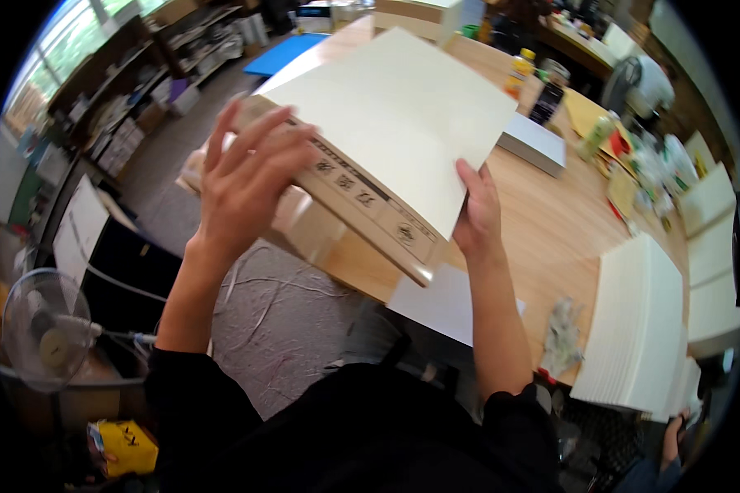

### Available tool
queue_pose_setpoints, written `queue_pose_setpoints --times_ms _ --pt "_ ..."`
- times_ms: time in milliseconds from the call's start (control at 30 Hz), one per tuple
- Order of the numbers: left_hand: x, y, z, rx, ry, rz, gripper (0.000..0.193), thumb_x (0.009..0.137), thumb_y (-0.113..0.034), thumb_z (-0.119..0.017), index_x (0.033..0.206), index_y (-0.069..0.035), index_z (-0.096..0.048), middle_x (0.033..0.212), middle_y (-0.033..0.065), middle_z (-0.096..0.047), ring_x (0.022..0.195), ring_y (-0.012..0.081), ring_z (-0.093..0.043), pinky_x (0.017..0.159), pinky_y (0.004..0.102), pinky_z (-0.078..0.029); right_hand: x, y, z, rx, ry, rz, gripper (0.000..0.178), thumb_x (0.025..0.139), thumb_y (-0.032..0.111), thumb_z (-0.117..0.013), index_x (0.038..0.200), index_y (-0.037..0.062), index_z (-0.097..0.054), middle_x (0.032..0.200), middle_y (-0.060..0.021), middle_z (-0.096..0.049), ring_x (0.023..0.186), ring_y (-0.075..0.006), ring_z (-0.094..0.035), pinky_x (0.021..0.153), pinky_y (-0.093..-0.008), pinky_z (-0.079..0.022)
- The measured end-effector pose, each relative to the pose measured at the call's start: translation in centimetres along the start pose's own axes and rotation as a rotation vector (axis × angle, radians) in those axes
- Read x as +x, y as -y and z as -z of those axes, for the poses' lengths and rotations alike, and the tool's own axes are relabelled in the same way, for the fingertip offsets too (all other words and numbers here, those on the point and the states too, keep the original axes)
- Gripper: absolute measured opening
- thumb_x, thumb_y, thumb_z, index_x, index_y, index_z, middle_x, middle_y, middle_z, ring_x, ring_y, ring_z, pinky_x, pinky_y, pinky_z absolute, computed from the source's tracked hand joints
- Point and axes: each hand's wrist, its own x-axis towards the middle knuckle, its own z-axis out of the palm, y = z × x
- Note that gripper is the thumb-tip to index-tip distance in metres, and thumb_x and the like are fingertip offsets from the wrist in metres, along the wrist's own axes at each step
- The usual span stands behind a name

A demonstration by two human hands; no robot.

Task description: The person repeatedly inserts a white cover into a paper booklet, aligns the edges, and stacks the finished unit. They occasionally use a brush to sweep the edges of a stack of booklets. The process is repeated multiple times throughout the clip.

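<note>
A large flat case (395,123) is raised over the near edge of the table, tilted, with a cream broad face and a tan, printed narrow side toward me. My right hand (478,212) grips its right edge, thumb on the cream face and fingers hidden beneath. Across the left end of the tan side lies my left hand (251,177), fingers spread and slightly smeared by motion. Below the case, a white sheet (440,304) overhangs the table's near edge.
On the wooden table (543,238) stand a tall stack of cream boards (633,320), a crumpled grey glove-like piece (561,337), a shallow white box (533,146) and a yellow bottle (518,74). A fan (49,337) is at left. Another person's arm (672,435) shows lower right.
</note>
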Motion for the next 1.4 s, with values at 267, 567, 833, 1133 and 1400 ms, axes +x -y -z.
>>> queue_pose_setpoints --times_ms 267,567,833,1133,1400 --pt "-17.3 13.4 2.7 -0.255 0.303 0.610 0.065 0.080 -0.042 -0.081 0.141 -0.021 -0.071 0.150 0.0063 -0.065 0.148 0.0312 -0.050 0.125 0.0495 -0.037 6.3 -8.6 -10.1 -0.600 0.171 -0.134 0.039 0.104 0.027 -0.070 0.124 -0.0040 -0.056 0.091 -0.0073 -0.073 0.063 -0.0082 -0.059 0.050 -0.0252 -0.043" --pt "-20.0 15.8 0.6 -0.908 0.196 1.066 0.066 0.085 -0.034 -0.087 0.143 -0.009 -0.068 0.142 0.0076 -0.067 0.128 0.0203 -0.062 0.111 0.0333 -0.049 6.7 -8.8 -10.4 -0.679 0.150 -0.049 0.040 0.103 0.031 -0.070 0.120 -0.0047 -0.060 0.086 -0.0052 -0.072 0.064 -0.0055 -0.057 0.053 -0.0239 -0.043" --pt "-20.7 16.4 1.1 -0.943 0.267 0.984 0.069 0.095 -0.032 -0.080 0.154 -0.008 -0.056 0.144 0.0111 -0.064 0.128 0.0230 -0.062 0.110 0.0400 -0.051 -0.1 -0.4 -5.7 -0.798 0.044 0.065 0.051 0.105 0.028 -0.066 0.142 -0.0063 -0.056 0.101 -0.0120 -0.077 0.069 -0.0108 -0.064 0.063 -0.0241 -0.051" --pt "-3.1 5.5 -0.5 -0.976 -0.466 0.397 0.048 0.112 -0.038 -0.041 0.134 0.000 -0.062 0.136 0.0207 -0.067 0.130 0.0331 -0.062 0.117 0.0487 -0.047 -21.4 10.2 18.9 -2.035 -0.717 0.459 0.020 0.094 0.009 -0.072 0.111 0.0013 -0.073 0.110 -0.0126 -0.074 0.101 -0.0312 -0.069 0.089 -0.0426 -0.055" --pt "18.4 -30.8 -13.5 -1.531 0.318 -0.101 0.044 0.095 0.000 -0.071 0.138 -0.004 -0.065 0.110 0.0098 -0.077 0.106 0.0221 -0.074 0.097 0.0363 -0.056 -23.9 9.6 21.6 -2.001 -0.632 0.496 0.017 0.086 0.005 -0.069 0.103 0.0018 -0.069 0.116 -0.0145 -0.071 0.111 -0.0370 -0.066 0.095 -0.0491 -0.052"
